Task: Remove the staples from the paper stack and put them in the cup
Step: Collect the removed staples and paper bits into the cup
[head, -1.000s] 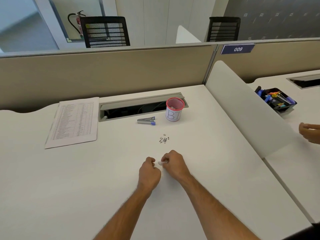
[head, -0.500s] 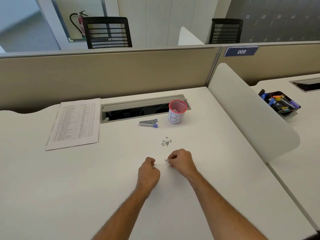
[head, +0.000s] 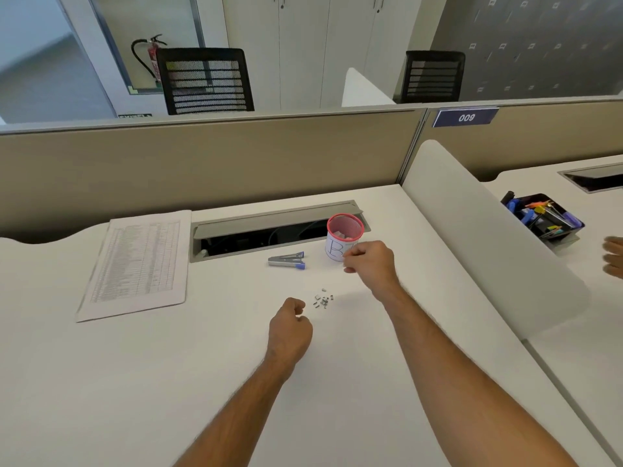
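A white cup [head: 333, 248] with a red rim and a handwritten letter stands at the back of the desk. My right hand [head: 371, 261] is against its right front side with curled fingers pinched together; a small staple seen in them earlier is too small to see now. My left hand [head: 290, 328] rests on the desk as a loose fist holding nothing visible. Several loose staples [head: 323, 301] lie in a small heap between my hands. The printed paper stack [head: 138, 261] lies far left. A staple remover [head: 287, 260] lies left of the cup.
An open cable hatch [head: 269, 230] runs behind the cup and the remover. A curved white divider [head: 472, 230] bounds the desk on the right. Beyond it sit a black organizer tray [head: 542, 217] of pens and another person's hand [head: 613, 256].
My right hand has left the left hand and moved forward and right to the cup, its fingers still pinched. The left hand stays in place, curled.
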### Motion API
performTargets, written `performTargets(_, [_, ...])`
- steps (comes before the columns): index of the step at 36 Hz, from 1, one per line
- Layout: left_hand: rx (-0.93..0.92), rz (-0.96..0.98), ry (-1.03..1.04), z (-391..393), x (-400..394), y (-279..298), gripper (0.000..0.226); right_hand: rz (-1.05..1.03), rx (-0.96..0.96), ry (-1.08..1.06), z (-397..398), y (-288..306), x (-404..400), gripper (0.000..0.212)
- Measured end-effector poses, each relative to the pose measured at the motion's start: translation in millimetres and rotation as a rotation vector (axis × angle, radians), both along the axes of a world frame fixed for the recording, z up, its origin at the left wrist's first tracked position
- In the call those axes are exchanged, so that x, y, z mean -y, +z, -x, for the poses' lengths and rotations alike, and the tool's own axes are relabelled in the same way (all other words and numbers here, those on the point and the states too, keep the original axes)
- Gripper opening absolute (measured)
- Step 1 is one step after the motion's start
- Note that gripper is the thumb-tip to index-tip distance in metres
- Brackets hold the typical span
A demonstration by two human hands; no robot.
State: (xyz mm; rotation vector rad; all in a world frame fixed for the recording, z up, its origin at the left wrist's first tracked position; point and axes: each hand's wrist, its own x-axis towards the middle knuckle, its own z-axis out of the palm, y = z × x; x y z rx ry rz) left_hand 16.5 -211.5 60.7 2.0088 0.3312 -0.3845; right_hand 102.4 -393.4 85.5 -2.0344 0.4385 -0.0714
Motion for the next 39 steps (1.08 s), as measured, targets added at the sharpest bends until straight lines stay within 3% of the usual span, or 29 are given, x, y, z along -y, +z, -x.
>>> performTargets(6, [0.046,0.028,0.020,-32,-3,9,0.041,0.083,0.026,-0.047,-53,12,2,0.021])
performTargets(10, [0.050,0.014,0.032,-50,-10,11,0.039,0.191,0.027,-0.060,-83,12,4,0.003])
performTargets(23, [0.007,-0.002,0.117,-85,-36,-16,0.035,0.502,-0.231,0.002,-142,5,-11,0.033])
performTargets(26, [-0.009,-0.001,0.122,-84,-38,-21,0.035,0.517,-0.246,-0.008,-142,3,-14,0.033])
performTargets(39, [-0.051,0.001,0.079,-76,-27,-32,0.039,0.491,-0.050,-0.038,-118,4,-17,0.019])
